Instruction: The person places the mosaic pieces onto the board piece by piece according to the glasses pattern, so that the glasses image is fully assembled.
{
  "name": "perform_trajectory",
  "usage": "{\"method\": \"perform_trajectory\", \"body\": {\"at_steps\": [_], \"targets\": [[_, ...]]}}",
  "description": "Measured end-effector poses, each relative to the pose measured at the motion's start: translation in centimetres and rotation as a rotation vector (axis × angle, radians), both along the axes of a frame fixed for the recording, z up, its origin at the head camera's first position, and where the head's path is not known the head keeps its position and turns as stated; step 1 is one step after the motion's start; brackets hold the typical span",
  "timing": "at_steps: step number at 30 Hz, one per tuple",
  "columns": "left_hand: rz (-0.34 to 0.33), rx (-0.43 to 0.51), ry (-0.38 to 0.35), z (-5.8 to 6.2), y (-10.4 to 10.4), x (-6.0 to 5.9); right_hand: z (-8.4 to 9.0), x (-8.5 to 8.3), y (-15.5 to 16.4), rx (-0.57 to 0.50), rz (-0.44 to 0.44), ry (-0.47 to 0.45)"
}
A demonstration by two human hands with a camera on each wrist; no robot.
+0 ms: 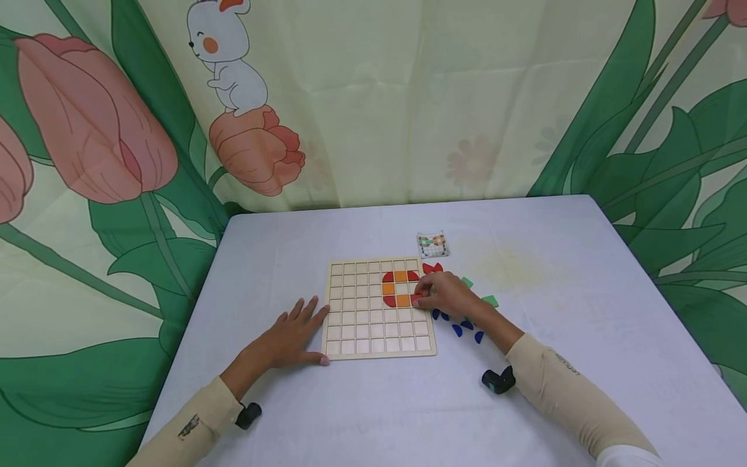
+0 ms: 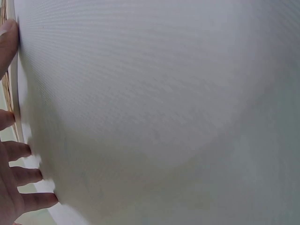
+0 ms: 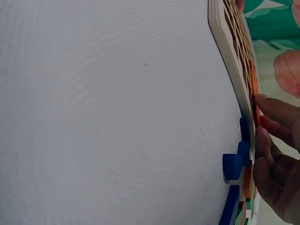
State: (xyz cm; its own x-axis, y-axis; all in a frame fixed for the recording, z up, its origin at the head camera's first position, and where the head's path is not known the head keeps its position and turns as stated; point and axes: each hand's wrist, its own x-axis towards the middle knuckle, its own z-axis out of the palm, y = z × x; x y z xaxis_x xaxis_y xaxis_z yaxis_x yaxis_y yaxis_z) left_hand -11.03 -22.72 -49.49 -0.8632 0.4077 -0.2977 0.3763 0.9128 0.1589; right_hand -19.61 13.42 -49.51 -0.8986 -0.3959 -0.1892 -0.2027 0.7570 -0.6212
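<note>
Right hand [image 1: 448,293]: fingers curled over the right edge of the wooden grid board [image 1: 356,324], fingertips pinching a red piece [image 1: 416,299] at a cell in the board's right column
Red piece: at the lower right of a ring of red and orange tiles [image 1: 399,288] set in the board's far right part
Left hand [image 1: 292,337]: released, fingers straight and spread, lying flat on the table [image 1: 583,311] with fingertips touching the board's left edge and the thumb against its near left corner
Board: lies flat at the middle of the pale table, most cells bare
Loose pieces: blue pieces [image 1: 461,326] just right of the board, near the right wrist; green pieces [image 1: 489,300] a little farther right; a red piece [image 1: 432,267] by the board's far right corner
Pattern card [image 1: 433,244]: small, on the table just beyond the board's far right corner
Backdrop: cloth printed with tulips, leaves and a rabbit [image 1: 224,55]
</note>
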Motion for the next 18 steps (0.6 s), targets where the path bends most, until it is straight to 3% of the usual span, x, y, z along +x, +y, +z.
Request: {"method": "perform_trajectory", "body": {"at_steps": [9,13,18], "targets": [[0.008,-0.002,-0.007,0.1,0.1,0.0,0.0,-0.1,0.3,-0.011,0.035,0.033],[0.007,-0.006,-0.01,0.0,0.0,0.0,0.0,-0.1,1.2,-0.086,0.056,0.025],[0.003,-0.008,-0.011,-0.1,-0.1,0.0,0.0,-0.2,2.9,-0.226,-0.026,-0.051]]}}
